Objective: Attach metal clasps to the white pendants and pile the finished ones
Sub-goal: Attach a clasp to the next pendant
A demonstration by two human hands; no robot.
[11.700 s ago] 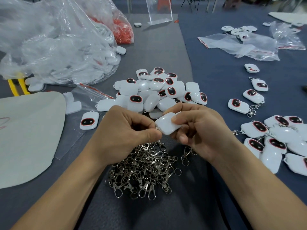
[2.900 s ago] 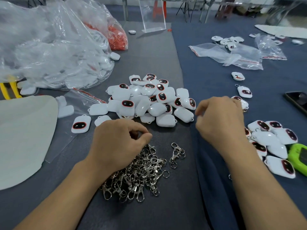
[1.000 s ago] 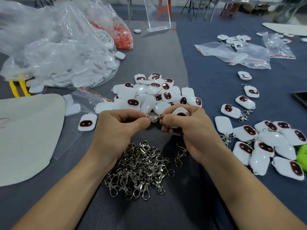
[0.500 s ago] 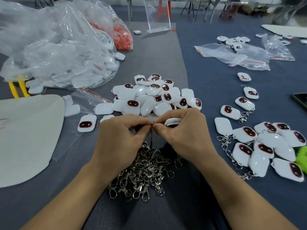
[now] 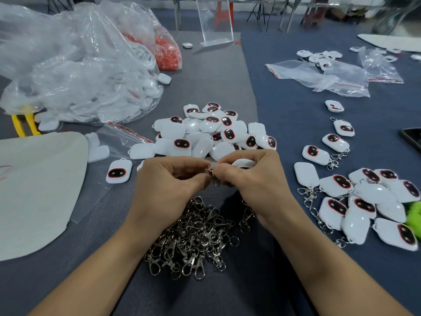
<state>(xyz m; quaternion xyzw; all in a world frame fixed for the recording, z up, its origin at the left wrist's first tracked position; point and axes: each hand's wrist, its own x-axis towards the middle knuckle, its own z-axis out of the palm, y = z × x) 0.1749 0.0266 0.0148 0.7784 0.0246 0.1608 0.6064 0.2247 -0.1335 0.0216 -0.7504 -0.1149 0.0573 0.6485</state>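
My left hand (image 5: 169, 190) and my right hand (image 5: 252, 183) meet fingertip to fingertip above the table's middle. Between them hangs a metal clasp (image 5: 214, 179), pinched by my left thumb and forefinger. My right hand grips a white pendant (image 5: 242, 163), mostly hidden under its fingers. Below the hands lies a heap of loose metal clasps (image 5: 196, 238). Behind them sits a pile of white pendants without clasps (image 5: 205, 133). At the right lies a pile of finished pendants with clasps (image 5: 369, 201).
Big clear plastic bags (image 5: 75, 69) of white parts fill the back left, with a bag of red parts (image 5: 167, 53). A pale sheet (image 5: 34, 185) lies at the left. Small clear bags (image 5: 319, 76) lie at the back right. A green object (image 5: 414, 215) and a phone (image 5: 412, 137) sit at the right edge.
My right hand picked a pendant from the pile and my left a clasp from the heap. Both came together, and over the last second the fingertips closed tightly at the clasp.
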